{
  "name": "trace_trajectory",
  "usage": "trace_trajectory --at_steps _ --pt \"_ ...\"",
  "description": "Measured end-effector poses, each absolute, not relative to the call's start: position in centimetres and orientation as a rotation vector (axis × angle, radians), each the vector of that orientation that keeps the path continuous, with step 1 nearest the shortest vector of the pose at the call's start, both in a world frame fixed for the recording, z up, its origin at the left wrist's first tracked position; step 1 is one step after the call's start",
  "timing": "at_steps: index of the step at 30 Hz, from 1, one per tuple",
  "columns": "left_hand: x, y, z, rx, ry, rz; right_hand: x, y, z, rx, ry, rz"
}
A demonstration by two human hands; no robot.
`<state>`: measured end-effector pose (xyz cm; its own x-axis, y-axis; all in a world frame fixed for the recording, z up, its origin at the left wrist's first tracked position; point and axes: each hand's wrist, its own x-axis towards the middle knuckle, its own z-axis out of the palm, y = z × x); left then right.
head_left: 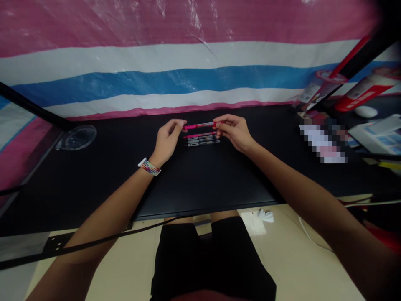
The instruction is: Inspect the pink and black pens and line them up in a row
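Note:
Between my two hands lies a pink-red pen [200,125], level and parallel to the table's far edge. My left hand [169,136] pinches its left end, and my right hand [233,130] pinches the right end between thumb and fingers. Just nearer to me, several more pens [202,142] lie side by side in a row on the black table [200,179]. One of these has pink parts; the others look dark or grey with clear barrels. A patterned woven band [150,166] circles my left wrist.
A clear plastic lid [78,137] lies at the left. To the right stand a cup with a red straw [319,88], a red-and-white container [365,90], a white mouse [366,111] and a pale keypad device [379,133]. A black cable [125,234] crosses the front.

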<state>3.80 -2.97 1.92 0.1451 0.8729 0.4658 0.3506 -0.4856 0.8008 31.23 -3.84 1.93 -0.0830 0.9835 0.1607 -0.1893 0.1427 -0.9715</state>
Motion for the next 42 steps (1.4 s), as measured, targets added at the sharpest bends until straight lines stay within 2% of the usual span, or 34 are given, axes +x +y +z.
trace_trajectory --at_steps 21,33,42 --pt "4.3 -3.8 2.5 1.981 1.161 1.400 30.9 -4.0 2.0 -0.918 -1.173 1.233" --pt "4.2 -3.6 2.6 1.933 1.121 1.454 31.2 -4.6 3.6 -0.701 -1.071 1.766" --pt "4.4 -3.8 2.5 1.933 1.138 1.444 30.9 -4.8 3.4 -0.751 -1.073 1.679"
